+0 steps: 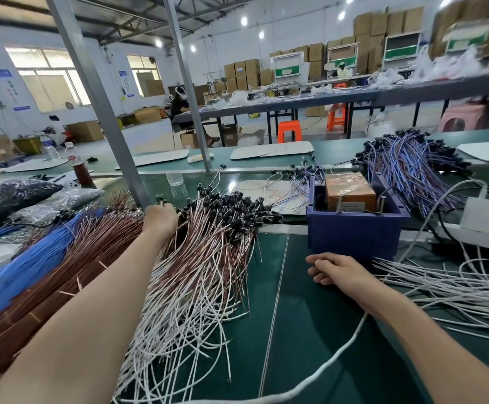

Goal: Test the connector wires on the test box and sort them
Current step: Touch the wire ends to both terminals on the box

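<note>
**Single head-worn view**

The wide-angle camera looks forward and down from the person's head, close over the near edge of the green worktop [310, 316]. The workshop hall [281, 33] shows beyond the worktop's far edge.

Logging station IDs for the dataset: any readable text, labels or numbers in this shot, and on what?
None legible.
The blue wall posters: print blurred.
The white label on the orange block in the blue test box: too small to read.
The bottle label: blurred.
</note>
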Motion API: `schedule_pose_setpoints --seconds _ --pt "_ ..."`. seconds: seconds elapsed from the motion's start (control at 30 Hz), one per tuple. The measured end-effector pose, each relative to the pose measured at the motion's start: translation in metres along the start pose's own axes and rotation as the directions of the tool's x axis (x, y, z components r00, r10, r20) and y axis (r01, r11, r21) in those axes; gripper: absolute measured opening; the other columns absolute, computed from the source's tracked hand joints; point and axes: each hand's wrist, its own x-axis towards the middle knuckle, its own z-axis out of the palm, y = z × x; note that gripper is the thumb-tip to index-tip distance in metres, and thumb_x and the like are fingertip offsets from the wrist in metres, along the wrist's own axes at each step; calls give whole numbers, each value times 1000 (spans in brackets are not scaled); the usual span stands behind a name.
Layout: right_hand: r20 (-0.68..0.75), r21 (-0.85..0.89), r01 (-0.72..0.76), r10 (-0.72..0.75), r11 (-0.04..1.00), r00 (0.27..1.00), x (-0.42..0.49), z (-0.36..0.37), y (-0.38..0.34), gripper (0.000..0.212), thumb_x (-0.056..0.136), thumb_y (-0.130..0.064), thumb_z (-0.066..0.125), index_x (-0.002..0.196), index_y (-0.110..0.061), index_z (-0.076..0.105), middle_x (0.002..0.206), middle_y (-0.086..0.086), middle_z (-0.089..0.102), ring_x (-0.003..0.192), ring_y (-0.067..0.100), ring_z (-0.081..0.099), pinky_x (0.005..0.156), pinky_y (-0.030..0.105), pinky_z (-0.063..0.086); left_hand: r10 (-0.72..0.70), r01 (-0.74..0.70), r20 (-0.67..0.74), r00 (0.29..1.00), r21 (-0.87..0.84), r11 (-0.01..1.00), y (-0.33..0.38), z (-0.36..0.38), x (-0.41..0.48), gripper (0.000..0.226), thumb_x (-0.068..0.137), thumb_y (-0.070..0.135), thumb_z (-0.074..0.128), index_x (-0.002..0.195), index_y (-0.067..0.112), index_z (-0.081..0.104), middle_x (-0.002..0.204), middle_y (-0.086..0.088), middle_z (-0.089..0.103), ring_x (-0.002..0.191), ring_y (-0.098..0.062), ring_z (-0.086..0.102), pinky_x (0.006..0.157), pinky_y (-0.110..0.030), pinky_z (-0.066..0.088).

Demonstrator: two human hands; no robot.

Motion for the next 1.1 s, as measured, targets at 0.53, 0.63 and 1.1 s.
schedule_pose_setpoints --seconds 0.53,0.63,1.1 --pt "82 336 142 -179 931 980 -26 -3 -30 28 104 -42 49 114 -32 74 114 -2 75 98 16 72 82 29 53 888 -866 49 456 -203 456 99 40 -168 12 109 31 38 105 19 40 69 7 54 47 -6 48 44 -27 42" --pt "34 516 193 -245 834 969 -33 -10 -37 34 102 -46 48 108 -27 76 112 4 75 95 18 71 81 32 58 880 -897 232 414 -60 438 87 79 -206 15 108 35 37 109 21 41 83 4 65 68 -21 65 57 -35 43" --pt "6 -32 -98 98 995 995 -31 -5 -8 34 105 -29 48 87 -15 74 83 1 74 66 9 63 57 21 52 888 -888 -35 459 23 459 79 50 -196 35 107 37 33 108 12 57 64 8 54 42 -10 51 39 -25 38"
